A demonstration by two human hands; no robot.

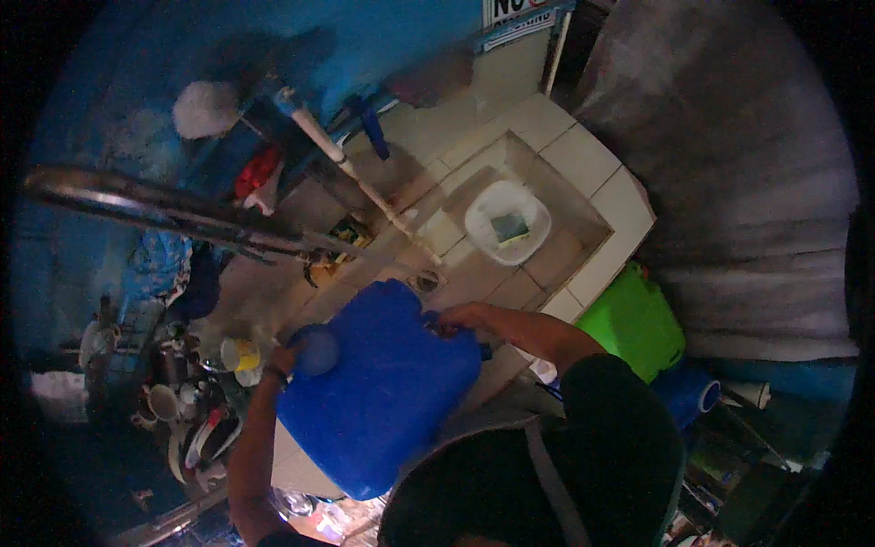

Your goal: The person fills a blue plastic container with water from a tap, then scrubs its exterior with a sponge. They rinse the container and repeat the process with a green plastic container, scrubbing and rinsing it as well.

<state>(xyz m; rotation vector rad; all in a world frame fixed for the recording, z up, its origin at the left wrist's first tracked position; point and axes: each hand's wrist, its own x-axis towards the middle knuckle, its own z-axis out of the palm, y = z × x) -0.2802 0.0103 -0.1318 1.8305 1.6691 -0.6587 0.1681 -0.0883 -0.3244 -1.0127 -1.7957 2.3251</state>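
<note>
Head view: a large blue container [378,397] lies between the two hands, its broad side facing up and its bulk reaching back toward the person's body. The left hand [288,354] has its fingers closed on the edge of a round, bluish, see-through piece [319,350] over the container. At the container's upper edge, the right hand [458,319] has curled fingers; the dim picture leaves unclear whether they grip it or only touch it. Just left of the left hand stands a yellow-and-white cup [241,354]. Beyond the right hand, a white basin [544,223] holds a dark green and yellow sponge [510,226]; a bright green container [638,324] is to that hand's right, past its forearm.
</note>
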